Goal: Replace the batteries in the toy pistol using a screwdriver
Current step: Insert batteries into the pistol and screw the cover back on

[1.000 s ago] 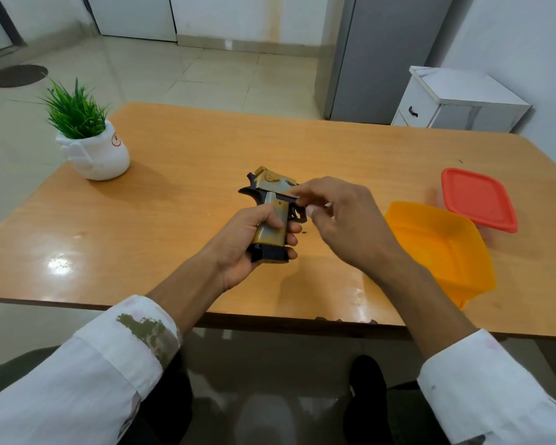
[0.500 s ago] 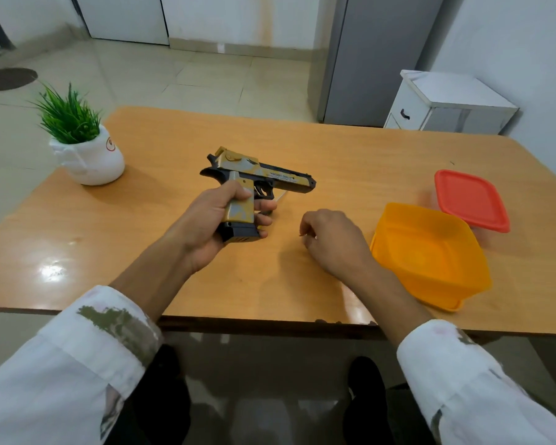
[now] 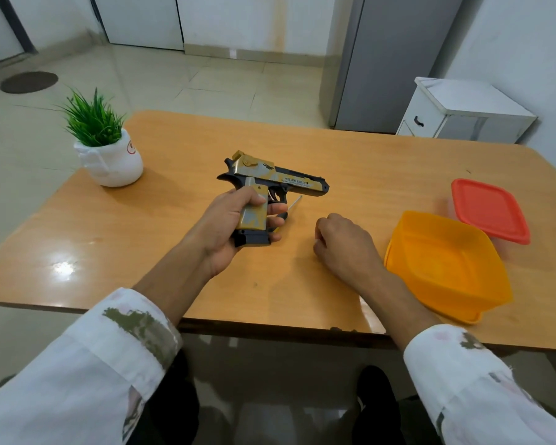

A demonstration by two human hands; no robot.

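Note:
A gold and black toy pistol (image 3: 270, 181) is held upright above the wooden table (image 3: 161, 239), its barrel pointing right. My left hand (image 3: 235, 226) grips its handle. A screwdriver (image 3: 291, 207) lies on the table just behind the pistol; only its thin metal shaft and part of its dark handle show past my fingers. My right hand (image 3: 344, 245) rests on the table to the right of the pistol, fingers curled in a loose fist. Whether it holds something small I cannot tell.
An orange plastic tub (image 3: 446, 268) sits at the near right of the table. Behind it stands a container with a red lid (image 3: 490, 208). A potted green plant (image 3: 106, 149) is at the far left. A white cabinet (image 3: 463, 110) stands beyond the table.
My right hand left the pistol and came down onto the table. My left hand turned the pistol so its barrel points right, then held it still.

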